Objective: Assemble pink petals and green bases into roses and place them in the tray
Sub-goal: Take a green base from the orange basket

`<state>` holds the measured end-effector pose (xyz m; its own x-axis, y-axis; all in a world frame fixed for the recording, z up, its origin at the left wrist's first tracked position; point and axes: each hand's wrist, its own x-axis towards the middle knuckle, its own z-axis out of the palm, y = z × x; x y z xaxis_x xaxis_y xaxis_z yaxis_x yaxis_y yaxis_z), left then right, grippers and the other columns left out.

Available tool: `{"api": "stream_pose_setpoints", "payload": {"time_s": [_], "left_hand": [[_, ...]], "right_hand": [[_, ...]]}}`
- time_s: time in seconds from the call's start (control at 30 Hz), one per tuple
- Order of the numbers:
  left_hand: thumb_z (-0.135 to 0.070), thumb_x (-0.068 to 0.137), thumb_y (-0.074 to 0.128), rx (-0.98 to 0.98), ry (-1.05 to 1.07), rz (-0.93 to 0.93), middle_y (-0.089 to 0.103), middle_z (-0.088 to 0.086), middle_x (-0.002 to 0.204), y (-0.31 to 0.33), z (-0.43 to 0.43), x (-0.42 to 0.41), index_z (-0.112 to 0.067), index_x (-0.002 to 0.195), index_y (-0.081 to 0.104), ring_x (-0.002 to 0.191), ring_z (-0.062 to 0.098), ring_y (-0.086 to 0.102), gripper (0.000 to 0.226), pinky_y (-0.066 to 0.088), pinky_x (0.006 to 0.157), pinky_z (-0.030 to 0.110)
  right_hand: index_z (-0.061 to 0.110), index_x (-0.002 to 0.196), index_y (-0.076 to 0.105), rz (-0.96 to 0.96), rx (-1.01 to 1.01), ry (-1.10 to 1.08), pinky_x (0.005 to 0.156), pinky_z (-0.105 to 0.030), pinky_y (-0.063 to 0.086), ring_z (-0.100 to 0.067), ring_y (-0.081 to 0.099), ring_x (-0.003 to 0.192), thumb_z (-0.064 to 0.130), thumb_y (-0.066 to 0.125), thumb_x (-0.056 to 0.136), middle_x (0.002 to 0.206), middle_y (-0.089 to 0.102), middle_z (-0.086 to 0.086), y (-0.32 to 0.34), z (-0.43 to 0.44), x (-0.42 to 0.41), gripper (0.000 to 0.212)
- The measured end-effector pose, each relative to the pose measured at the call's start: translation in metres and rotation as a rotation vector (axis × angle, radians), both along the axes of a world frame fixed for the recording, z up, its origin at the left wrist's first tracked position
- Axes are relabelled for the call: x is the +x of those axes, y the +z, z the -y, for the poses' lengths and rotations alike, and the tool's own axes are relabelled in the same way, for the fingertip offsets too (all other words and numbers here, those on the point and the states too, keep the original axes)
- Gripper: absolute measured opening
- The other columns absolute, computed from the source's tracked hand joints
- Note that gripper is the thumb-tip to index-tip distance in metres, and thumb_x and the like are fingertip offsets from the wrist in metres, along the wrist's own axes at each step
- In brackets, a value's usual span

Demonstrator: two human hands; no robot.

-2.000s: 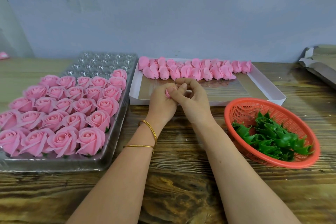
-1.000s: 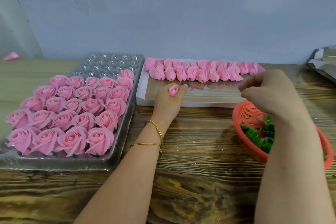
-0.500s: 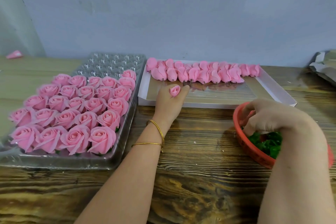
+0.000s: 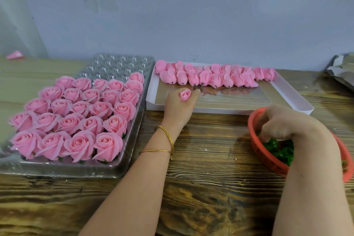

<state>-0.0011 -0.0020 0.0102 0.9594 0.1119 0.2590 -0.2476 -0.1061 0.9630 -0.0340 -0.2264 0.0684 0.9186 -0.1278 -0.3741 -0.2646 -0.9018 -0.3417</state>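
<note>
My left hand (image 4: 178,109) holds a small pink petal bud (image 4: 185,95) between its fingers at the front edge of the white box (image 4: 226,110). A row of pink petal buds (image 4: 214,76) lies along the back of that box. My right hand (image 4: 283,124) reaches down into the red basket (image 4: 266,156) with fingers curled among the green bases (image 4: 279,151); whether it grips one is hidden. The clear plastic tray (image 4: 122,161) at left carries several finished pink roses (image 4: 76,113), and its back rows of cups (image 4: 118,65) stand bare.
The wooden table (image 4: 206,159) runs under everything. Crumpled grey packaging (image 4: 342,71) lies at the far right edge. A loose pink scrap (image 4: 15,55) sits at the far left by the wall. The wall stands close behind the tray and box.
My right hand left my left hand, swung right and dropped into the red basket among the green bases. My left hand kept the pink bud and stayed at the box edge.
</note>
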Motion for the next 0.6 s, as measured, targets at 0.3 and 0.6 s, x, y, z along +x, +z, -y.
{"api": "stream_pose_setpoints", "payload": {"time_s": [0.3,0.6], "left_hand": [[-0.021,0.092,0.060,0.009,-0.001,-0.009,0.042,0.013,0.060,0.0001,0.0004,-0.0001,0.003,0.063,0.052,0.061,0.023,0.038,0.039,0.035,0.062,0.034],[-0.022,0.092,0.060,0.003,-0.008,-0.013,0.043,0.012,0.061,0.0012,0.0001,-0.0009,0.010,0.065,0.048,0.061,0.020,0.040,0.044,0.036,0.062,0.031]], "right_hand": [[0.008,0.092,0.075,0.096,0.076,-0.135,0.081,-0.047,0.057,-0.036,0.067,0.090,0.004,0.077,0.074,0.093,0.071,-0.018,0.0020,-0.0033,-0.0041,0.018],[0.010,0.088,0.071,0.277,0.041,-0.193,0.070,-0.032,0.041,-0.022,0.055,0.075,0.018,0.070,0.088,0.080,0.061,-0.005,0.0051,-0.0043,-0.0063,0.007]]}}
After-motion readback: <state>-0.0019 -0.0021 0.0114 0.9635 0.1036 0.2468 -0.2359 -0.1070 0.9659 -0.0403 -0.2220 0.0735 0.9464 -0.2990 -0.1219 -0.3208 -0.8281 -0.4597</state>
